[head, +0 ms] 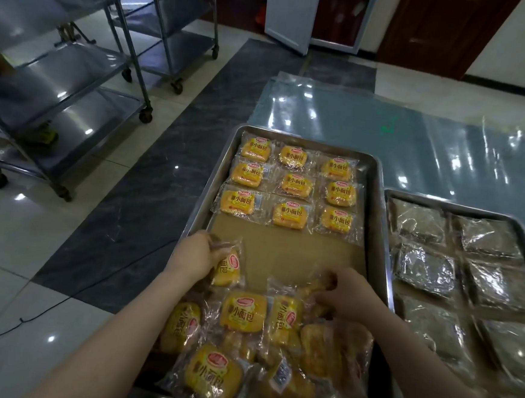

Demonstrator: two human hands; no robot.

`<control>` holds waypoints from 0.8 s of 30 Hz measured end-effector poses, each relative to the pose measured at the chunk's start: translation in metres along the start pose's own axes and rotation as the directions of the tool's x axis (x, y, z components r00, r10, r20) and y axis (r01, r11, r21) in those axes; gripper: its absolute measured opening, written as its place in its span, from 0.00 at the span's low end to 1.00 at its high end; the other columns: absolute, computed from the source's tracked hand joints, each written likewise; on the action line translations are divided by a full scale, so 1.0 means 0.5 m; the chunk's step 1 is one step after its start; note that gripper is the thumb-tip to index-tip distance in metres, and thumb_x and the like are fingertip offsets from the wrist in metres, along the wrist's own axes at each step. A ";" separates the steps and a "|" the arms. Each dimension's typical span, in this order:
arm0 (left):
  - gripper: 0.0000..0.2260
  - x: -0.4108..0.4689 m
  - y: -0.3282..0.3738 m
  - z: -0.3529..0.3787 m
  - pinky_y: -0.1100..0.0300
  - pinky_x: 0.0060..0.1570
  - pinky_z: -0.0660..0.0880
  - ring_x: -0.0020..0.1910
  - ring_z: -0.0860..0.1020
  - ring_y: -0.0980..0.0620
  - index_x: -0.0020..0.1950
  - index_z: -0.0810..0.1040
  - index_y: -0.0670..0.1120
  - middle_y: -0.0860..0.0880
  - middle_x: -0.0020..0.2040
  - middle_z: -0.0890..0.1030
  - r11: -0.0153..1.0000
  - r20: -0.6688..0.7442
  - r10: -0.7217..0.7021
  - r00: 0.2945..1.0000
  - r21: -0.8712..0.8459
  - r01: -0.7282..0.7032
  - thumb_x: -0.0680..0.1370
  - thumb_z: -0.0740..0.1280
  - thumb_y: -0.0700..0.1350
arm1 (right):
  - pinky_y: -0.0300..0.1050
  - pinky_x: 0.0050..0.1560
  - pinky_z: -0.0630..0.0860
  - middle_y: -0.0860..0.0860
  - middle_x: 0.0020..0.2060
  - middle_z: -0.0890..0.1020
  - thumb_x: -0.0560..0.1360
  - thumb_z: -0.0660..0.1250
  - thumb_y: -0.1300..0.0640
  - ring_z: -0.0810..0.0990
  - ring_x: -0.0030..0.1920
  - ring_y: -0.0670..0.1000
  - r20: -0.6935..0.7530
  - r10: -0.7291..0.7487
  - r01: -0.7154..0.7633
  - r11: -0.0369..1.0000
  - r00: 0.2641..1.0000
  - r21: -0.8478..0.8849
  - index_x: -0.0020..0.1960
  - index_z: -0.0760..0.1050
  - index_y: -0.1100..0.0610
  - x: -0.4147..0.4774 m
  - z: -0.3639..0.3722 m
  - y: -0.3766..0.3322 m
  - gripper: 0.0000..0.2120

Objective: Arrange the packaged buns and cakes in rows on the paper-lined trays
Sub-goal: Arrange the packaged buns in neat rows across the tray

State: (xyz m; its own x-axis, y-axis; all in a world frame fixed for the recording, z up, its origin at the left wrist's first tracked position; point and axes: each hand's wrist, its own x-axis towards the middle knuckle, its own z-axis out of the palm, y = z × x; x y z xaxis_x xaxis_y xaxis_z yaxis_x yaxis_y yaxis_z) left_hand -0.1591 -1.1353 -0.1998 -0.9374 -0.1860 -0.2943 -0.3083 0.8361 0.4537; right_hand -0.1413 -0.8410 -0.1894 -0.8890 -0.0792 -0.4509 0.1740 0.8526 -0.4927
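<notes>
A metal tray (378, 226) lined with brown paper (285, 247) lies in front of me. Three rows of three yellow packaged buns (292, 182) fill its far half. A loose heap of packaged buns (244, 338) covers the near end. My left hand (197, 253) grips one packaged bun (227, 266) at the tray's left edge, turned sideways. My right hand (346, 295) is closed on another wrapped bun (317, 286) on top of the heap; my fingers partly hide it.
A second tray (461, 209) with dark packaged cakes (425, 268) lies to the right, and a further tray's edge shows at the far right. Clear plastic sheeting (386, 127) covers the floor beyond. Steel wheeled racks (76, 68) stand at the left.
</notes>
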 end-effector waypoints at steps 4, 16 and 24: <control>0.11 -0.013 -0.008 0.001 0.57 0.32 0.76 0.30 0.79 0.54 0.46 0.72 0.47 0.49 0.35 0.79 0.979 -0.109 -0.115 0.987 -0.182 0.094 0.77 0.65 0.55 | 0.36 0.34 0.70 0.44 0.38 0.80 0.68 0.76 0.56 0.78 0.39 0.43 -0.092 0.026 -0.007 0.980 0.995 0.201 0.45 0.76 0.48 -0.005 -0.009 0.008 0.10; 0.23 -0.032 -0.009 0.008 0.56 0.70 0.55 0.72 0.59 0.53 0.71 0.64 0.59 0.55 0.72 0.65 0.733 0.138 0.620 0.773 0.251 -0.633 0.77 0.64 0.53 | 0.47 0.42 0.78 0.49 0.42 0.81 0.74 0.70 0.57 0.80 0.42 0.49 -0.228 0.185 -0.050 0.869 0.956 0.493 0.51 0.77 0.54 0.002 -0.037 0.012 0.07; 0.29 -0.004 -0.015 0.075 0.52 0.69 0.35 0.73 0.35 0.50 0.76 0.42 0.57 0.49 0.77 0.41 0.837 0.094 0.427 0.899 0.334 -0.432 0.78 0.50 0.62 | 0.48 0.38 0.80 0.49 0.43 0.82 0.74 0.70 0.52 0.82 0.41 0.50 -0.284 0.228 -0.036 0.834 0.932 0.551 0.51 0.75 0.53 0.000 -0.046 0.030 0.09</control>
State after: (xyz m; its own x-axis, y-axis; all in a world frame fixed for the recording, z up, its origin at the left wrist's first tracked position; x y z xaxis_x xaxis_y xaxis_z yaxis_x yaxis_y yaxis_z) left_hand -0.1489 -1.1217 -0.2342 -0.9597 0.2380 -0.1498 0.2011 0.9532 0.2260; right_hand -0.1486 -0.8162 -0.1799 -0.9087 0.2668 -0.3210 0.4103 0.4293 -0.8046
